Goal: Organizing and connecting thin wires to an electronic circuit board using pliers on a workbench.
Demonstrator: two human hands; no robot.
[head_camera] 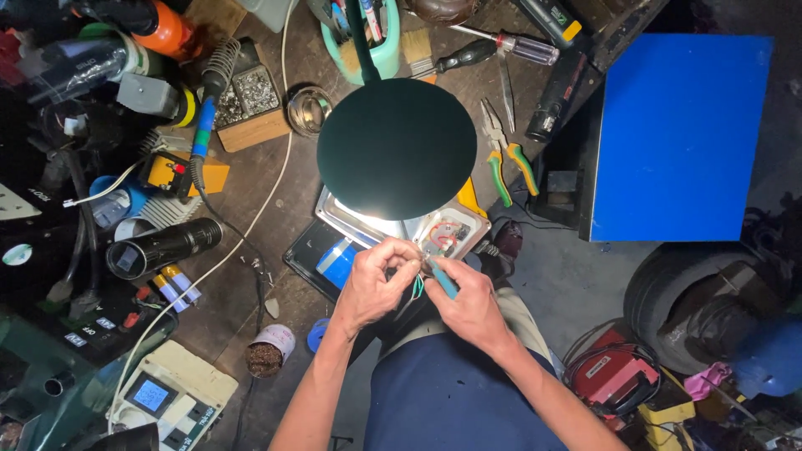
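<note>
My left hand (378, 282) is closed, pinching thin teal wires (416, 286) at its fingertips. Close beside it, my right hand (470, 302) grips a slim teal tool (442, 278) whose tip meets the wires. Both hands hover at the workbench's front edge, just below a small open white device (448, 233) showing a circuit board with red wiring. A round dark lamp shade (397, 147) hangs over the device and lights a metal tray (355, 219) beneath it.
Green-handled pliers (502, 164), screwdrivers (493, 50) and a brush lie at the back. A black cylindrical torch (163, 247), a soldering iron (205, 125), a multimeter (171, 392) and batteries crowd the left. A blue box (681, 134) stands right; a red tool (610, 376) and tyre (693, 292) sit on the floor.
</note>
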